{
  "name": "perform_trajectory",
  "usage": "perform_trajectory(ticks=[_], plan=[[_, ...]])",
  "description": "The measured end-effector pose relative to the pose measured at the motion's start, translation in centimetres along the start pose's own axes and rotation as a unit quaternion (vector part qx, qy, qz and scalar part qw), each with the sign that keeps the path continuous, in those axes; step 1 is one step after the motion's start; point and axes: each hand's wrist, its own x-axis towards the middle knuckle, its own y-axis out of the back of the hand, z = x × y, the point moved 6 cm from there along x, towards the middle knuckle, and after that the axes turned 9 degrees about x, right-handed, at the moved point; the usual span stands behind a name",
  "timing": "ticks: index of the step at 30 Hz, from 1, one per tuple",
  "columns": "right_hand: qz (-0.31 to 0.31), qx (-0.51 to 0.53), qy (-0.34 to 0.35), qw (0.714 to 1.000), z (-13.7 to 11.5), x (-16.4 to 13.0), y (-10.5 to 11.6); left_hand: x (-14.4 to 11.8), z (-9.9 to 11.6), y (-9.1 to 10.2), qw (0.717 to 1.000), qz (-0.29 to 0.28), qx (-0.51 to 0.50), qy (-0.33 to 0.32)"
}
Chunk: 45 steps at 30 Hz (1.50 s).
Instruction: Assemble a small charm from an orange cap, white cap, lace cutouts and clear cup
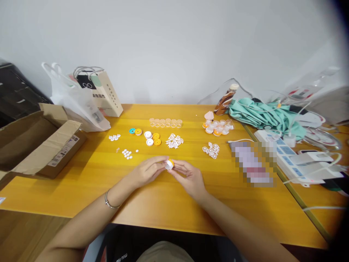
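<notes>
Grip is shared: left hand and right hand pinch the small, rounded white-and-orange plastic piece, which I judge light, stiff, slippery, best held by its edges.

The left hand and right hand were both bare, with slim fingers, and the forearms were uncovered as far as the view showed. Around the left forearm, just above the wrist, went a thin silver-coloured bracelet, rounded and shiny, with a small knob-like detail on its outer side. Dark, nearly black clothing covered the lap, and pale block lettering ran across it, upside down to the camera. Between the arms showed a rounded beige piece, smooth and plain, possibly clothing too
</notes>
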Motion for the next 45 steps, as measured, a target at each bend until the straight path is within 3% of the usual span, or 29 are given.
perform_trajectory(ticks=[8, 12, 19, 22, 26, 30, 38, 45], plan=[[0.002, 0.06, -0.042, 0.997, 1.3, 0.7, 0.4, 0.5, 0.1, -0.4, 0.998, -0.047, -0.019, 0.042], [-0.018, 0.091, -0.075, 0.993, 1.4, 1.0, 0.2, 1.0, -0.7, -0.3, 0.986, -0.059, -0.099, 0.121], [-0.019, 0.102, -0.096, 0.99, 1.5, 0.9, -0.2, 0.6, -2.5, -1.3, 0.889, -0.082, -0.305, 0.332], [-0.019, 0.111, -0.115, 0.987, 2.1, 0.8, -0.3, 0.1, -2.8, -1.8, 0.859, -0.083, -0.334, 0.378], [-0.039, 0.171, -0.163, 0.971, 2.7, 0.8, -0.6, 0.0, -2.9, -1.8, 0.84, -0.099, -0.35, 0.403], [-0.056, 0.237, -0.201, 0.949, 2.8, 1.0, -0.8, 0.5, -2.6, -1.0, 0.851, -0.123, -0.339, 0.382], [-0.063, 0.249, -0.231, 0.938, 3.3, 1.2, -0.5, 0.9, -2.6, -0.2, 0.895, -0.122, -0.27, 0.335], [-0.077, 0.255, -0.229, 0.936, 3.0, 0.8, -1.1, 1.2, -2.1, 0.1, 0.893, -0.122, -0.271, 0.339]])
